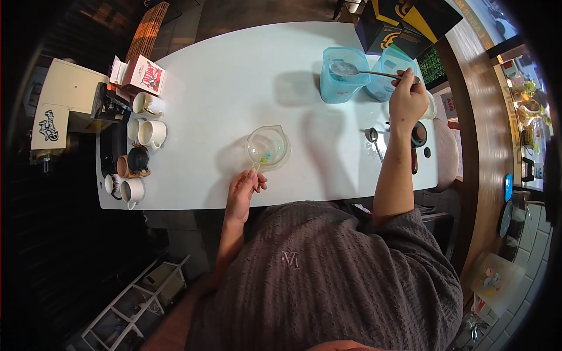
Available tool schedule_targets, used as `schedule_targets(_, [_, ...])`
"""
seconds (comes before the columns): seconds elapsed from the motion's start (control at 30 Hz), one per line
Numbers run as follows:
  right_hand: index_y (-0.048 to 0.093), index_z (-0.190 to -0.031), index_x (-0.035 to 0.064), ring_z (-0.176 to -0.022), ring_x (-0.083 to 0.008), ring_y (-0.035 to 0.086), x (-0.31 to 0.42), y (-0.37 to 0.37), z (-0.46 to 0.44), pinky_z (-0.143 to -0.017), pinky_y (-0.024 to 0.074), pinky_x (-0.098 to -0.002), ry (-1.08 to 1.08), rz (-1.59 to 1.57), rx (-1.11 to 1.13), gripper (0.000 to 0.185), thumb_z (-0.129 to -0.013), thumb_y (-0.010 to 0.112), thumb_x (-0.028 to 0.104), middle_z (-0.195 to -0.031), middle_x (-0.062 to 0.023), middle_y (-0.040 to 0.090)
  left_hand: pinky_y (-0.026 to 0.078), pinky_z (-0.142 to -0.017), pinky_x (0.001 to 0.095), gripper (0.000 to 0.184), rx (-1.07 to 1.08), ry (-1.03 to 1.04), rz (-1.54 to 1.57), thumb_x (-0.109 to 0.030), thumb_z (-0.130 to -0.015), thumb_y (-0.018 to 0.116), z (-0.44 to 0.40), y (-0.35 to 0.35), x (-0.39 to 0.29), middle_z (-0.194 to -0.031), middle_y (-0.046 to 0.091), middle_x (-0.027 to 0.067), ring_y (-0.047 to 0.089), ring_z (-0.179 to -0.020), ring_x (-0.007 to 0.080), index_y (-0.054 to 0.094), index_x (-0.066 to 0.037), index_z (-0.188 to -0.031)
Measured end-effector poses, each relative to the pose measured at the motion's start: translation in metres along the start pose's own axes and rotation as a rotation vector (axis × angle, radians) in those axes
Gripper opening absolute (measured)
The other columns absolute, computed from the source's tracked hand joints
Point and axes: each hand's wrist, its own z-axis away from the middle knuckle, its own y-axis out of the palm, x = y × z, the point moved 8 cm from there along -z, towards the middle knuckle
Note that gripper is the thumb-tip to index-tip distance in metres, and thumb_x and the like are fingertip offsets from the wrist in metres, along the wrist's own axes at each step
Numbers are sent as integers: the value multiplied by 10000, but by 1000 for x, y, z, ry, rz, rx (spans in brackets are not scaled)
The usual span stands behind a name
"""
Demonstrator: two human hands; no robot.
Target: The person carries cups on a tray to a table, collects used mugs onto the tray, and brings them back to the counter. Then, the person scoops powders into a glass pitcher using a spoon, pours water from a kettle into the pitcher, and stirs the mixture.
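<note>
My left hand (pixel 246 190) is closed on the handle of a clear measuring cup (pixel 269 140), which stands near the table's front edge. Small bits of green and blue show in the cup. My right hand (pixel 408 99) grips the handle of a long metal spoon (pixel 374 73). The spoon's bowl is over the mouth of a light blue plastic container (pixel 342 85) at the back right. I cannot make out what lies in the spoon. Just right of that container stands a second light blue one (pixel 383 88), partly behind my hand.
Several mugs (pixel 153 134) and a red-and-white box (pixel 144 76) line the left side, beside a cream machine (pixel 67 99). Another spoon (pixel 373 137) and a dark-headed tool (pixel 418 137) lie at the right. A black-and-yellow box (pixel 389 38) stands at the back right.
</note>
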Motion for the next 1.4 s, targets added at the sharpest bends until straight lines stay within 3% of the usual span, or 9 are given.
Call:
schedule_targets(0.37, [669,-837,-16,-589,-59,537,15,-10,2,-565,405,-213,-36,-65,-31,323,-962,536,249,-650,-23,621,396,-689,258,339,-26,-18,4,-287,-985,495,-6,5,-5,-836,616,73,537,-742,127,523,-73,-722])
schedule_targets(0.63, [648,-891,-27,-582,-47,483,56,-39,45,-537,370,-200,-117,-321,13,309,-989,505,229,-664,-20,590,401,-637,220,350,-51,-58,-115,-344,-975,527,-27,14,-14,-769,613,26,534,-675,73,579,-75,-757])
schedule_targets(0.77, [588,-923,-44,-573,-118,505,58,-40,109,-533,385,-232,-311,-456,172,250,-1004,457,153,-668,-62,573,402,-640,219,336,-27,-52,-73,-339,-974,531,-30,23,-23,-773,613,25,533,-676,75,588,-76,-773])
schedule_targets(0.87, [536,-923,-24,-538,-163,439,81,-43,149,-476,342,-271,-854,-350,346,301,-1012,444,248,-718,-125,545,401,-713,272,330,1,-63,-75,-307,-986,487,-27,25,-22,-841,620,70,541,-752,132,507,-88,-740])
schedule_targets(1.0, [532,-966,-32,-541,-190,501,79,-53,129,-515,406,-309,-867,-388,123,290,-995,488,253,-673,-107,578,401,-756,286,311,55,9,-44,-289,-982,483,-18,17,-17,-918,614,97,544,-816,149,517,-73,-761])
schedule_targets(1.1, [604,-945,-76,-591,-175,567,64,-39,90,-541,448,-246,-557,-174,26,216,-972,449,72,-713,-135,614,400,-778,294,296,107,60,-20,-279,-979,478,-9,9,-13,-972,609,114,546,-856,161,519,-62,-784])
schedule_targets(1.27, [659,-971,-39,-639,-158,647,62,8,58,-597,491,-236,-504,43,34,205,-961,508,99,-759,-110,676,390,-756,272,266,109,121,44,-230,-972,499,4,0,-16,-945,611,66,528,-840,131,556,-59,-775])
schedule_targets(1.4, [682,-966,-11,-712,-126,674,33,41,50,-642,494,-231,-286,171,147,248,-949,555,201,-759,-78,695,382,-763,276,258,141,169,61,-240,-965,502,12,-8,-18,-978,610,76,518,-849,130,557,-53,-797])
